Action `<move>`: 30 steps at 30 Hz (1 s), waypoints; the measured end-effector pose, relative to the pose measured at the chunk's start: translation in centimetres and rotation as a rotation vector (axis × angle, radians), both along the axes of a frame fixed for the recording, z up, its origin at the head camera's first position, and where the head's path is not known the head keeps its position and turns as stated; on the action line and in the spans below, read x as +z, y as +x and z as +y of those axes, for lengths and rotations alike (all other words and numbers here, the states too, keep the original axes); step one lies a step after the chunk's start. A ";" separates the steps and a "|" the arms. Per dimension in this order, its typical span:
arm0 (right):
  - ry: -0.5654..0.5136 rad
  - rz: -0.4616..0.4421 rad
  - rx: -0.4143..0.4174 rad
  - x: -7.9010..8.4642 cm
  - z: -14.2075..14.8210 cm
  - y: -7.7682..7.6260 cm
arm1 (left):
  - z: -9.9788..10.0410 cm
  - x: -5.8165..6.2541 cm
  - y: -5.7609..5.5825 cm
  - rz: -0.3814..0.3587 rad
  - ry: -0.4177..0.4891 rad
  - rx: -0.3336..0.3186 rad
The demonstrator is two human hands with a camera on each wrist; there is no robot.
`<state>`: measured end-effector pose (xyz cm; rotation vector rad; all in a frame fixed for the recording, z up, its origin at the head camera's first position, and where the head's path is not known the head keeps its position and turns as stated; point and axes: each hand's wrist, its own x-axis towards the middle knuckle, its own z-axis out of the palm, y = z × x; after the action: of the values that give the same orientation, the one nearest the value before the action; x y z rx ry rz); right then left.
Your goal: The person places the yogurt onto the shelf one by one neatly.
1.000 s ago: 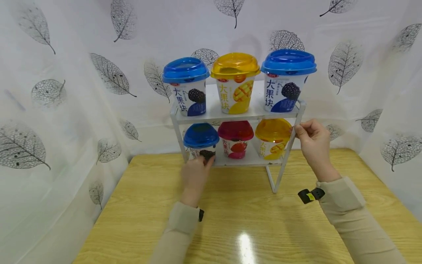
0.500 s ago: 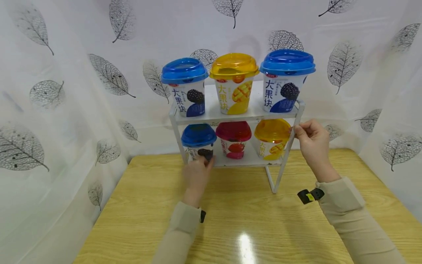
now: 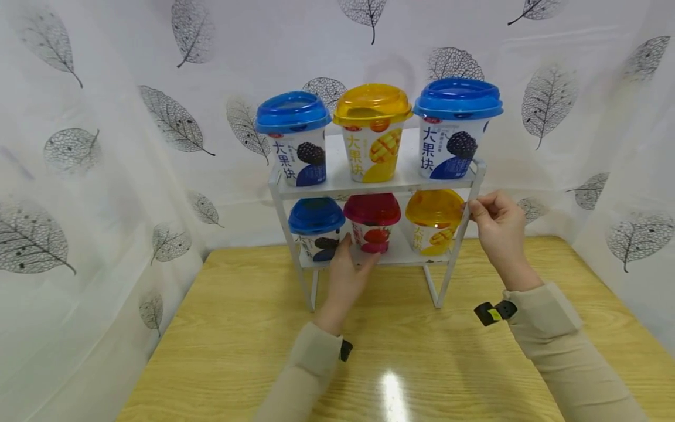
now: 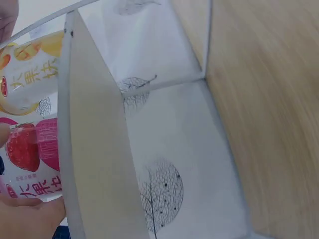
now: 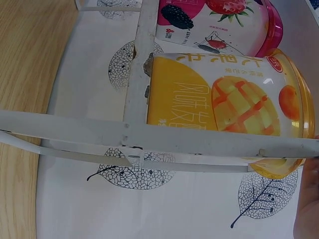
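Observation:
In the head view my left hand point(image 3: 348, 278) reaches to the lower shelf and holds the base of the red-lidded strawberry yogurt cup point(image 3: 377, 231) between spread thumb and fingers. Its skin point(image 4: 32, 216) shows beside that cup in the left wrist view. My right hand point(image 3: 501, 225) pinches the right post point(image 3: 463, 234) of the white two-tier rack point(image 3: 369, 186), close beside the yellow-lidded mango yogurt cup point(image 3: 429, 234). Only a strip of the right hand point(image 5: 309, 209) enters the right wrist view. Left of the strawberry cup stands a blue-lidded blackberry yogurt cup point(image 3: 316, 225), partly overlapped by my left fingers.
On the upper shelf stand two blackberry cups, the left one point(image 3: 295, 140) and the right one point(image 3: 456, 132), with a mango cup point(image 3: 373, 135) between them. The rack stands on a wood-grain table point(image 3: 422, 363) before a white leaf-print curtain point(image 3: 253, 47).
My left hand has moved right from the lower blackberry cup to the strawberry cup, uncovering the rack's left leg. The right hand stays on the post.

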<state>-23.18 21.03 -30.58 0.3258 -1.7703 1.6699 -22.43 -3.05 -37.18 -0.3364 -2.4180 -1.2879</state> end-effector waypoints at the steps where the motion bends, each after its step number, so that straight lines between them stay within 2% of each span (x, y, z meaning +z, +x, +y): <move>1: 0.004 0.002 -0.006 0.0 0.0 0.0 | 0.1 0.0 -0.1 -0.014 0.029 -0.013; 5: 0.018 -0.004 -0.023 -0.1 0.0 -0.1 | 0.4 0.2 -0.3 -0.061 0.117 -0.048; 10: 0.029 -0.017 -0.026 -0.2 0.0 -0.1 | 0.4 0.1 -0.5 -0.081 0.145 -0.070; 18: 0.047 -0.008 -0.041 -0.1 0.1 -0.1 | 0.3 -0.3 -0.3 -0.049 0.129 -0.091; 22: 0.033 -0.003 -0.035 0.0 0.0 0.1 | 0.2 -0.3 0.1 -0.022 0.113 -0.090; 30: 0.031 -0.017 -0.030 0.1 -0.1 0.2 | 0.0 -0.7 1.0 -0.024 0.096 -0.080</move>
<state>-22.98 20.95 -30.50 0.2980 -1.8071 1.6297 -21.40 -3.04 -37.85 -0.3961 -2.3745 -1.4448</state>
